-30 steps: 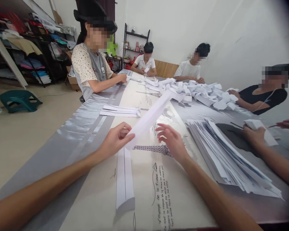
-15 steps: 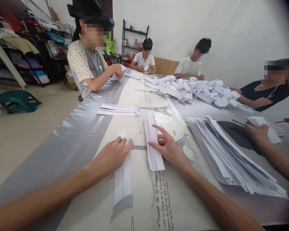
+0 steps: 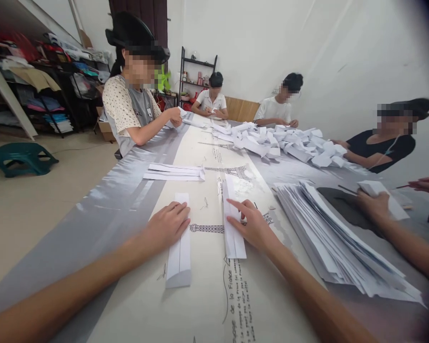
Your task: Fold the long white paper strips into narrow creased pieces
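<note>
My left hand (image 3: 169,223) lies across a folded white paper strip (image 3: 178,267) flat on the table, its fingers bent together over the upper part. A crease line runs down that strip, and its near end flares a little. My right hand (image 3: 252,223) rests at a second folded paper strip (image 3: 235,244), index finger and thumb apart and touching its surface, the other fingers curled. Beyond both hands, another flat folded strip (image 3: 173,172) lies crosswise.
A fanned stack of paper sheets (image 3: 336,243) sits right of my right arm. Farther back is a heap of folded paper pieces (image 3: 282,141). A co-worker's hand (image 3: 373,205) holds white paper at the right. Other people sit around the table (image 3: 128,305); a green stool (image 3: 25,157) stands left.
The camera view has shifted slightly. My left hand's fingers lie flatter across their strip. The right strip stands more upright in view, with my right fingers still on it.
</note>
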Demonstrator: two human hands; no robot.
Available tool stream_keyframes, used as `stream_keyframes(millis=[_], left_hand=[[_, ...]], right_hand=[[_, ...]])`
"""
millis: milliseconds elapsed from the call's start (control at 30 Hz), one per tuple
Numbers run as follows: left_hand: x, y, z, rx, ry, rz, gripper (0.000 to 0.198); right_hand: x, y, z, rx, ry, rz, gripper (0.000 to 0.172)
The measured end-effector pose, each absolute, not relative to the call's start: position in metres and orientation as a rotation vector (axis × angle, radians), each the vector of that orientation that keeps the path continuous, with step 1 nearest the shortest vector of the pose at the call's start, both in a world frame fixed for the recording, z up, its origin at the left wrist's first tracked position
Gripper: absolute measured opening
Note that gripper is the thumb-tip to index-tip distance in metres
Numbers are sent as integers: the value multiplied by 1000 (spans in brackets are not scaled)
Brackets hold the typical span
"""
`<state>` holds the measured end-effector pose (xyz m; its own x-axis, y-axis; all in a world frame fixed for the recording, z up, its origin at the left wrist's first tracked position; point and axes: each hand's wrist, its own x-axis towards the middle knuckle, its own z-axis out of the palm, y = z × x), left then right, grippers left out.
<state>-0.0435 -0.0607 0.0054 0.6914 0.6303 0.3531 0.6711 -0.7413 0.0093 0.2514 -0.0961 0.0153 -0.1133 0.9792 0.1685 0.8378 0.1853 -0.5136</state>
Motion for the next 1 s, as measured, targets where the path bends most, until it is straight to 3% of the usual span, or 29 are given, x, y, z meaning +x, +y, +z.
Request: stream_keyframes(millis=[100,267,467,1000], left_hand=[[-43,-60,3,-2787,-1073,-548,26],[-43,-58,1,-2797,-1072,-610,24],[-44,-54,1,-2810,-1095,-626,24],[-49,-49,-2,-2872,-1115,-684,33]], right_hand=[[254,-92,7,-1670,-2051,224,65],[255,-86,-5,-1419,-2306,194,54],[256,-88,-1,-1494,-2302,136,44],[268,-92,27,-1475,-2315,598,51]])
